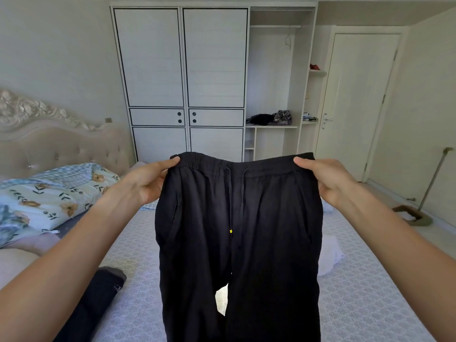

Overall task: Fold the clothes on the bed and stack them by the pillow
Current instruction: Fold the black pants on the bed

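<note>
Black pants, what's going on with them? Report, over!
Left hand and right hand grip waistband corners. Black drawstring pants held up, unfolded, legs hanging over bed. Nothing in the way.

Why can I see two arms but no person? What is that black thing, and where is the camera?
The camera sits on the person's head and looks forward and down, so you see only their own arms, as if through their eyes. There is no machine, just bare hands. The left hand and the right hand each pinch a corner of the waistband of black pants, holding them up in the air over the bed. On the bed lie a dark garment at the left, something white partly hidden behind the pants, and a flowery quilt near the headboard. Behind stands a wardrobe.
</note>
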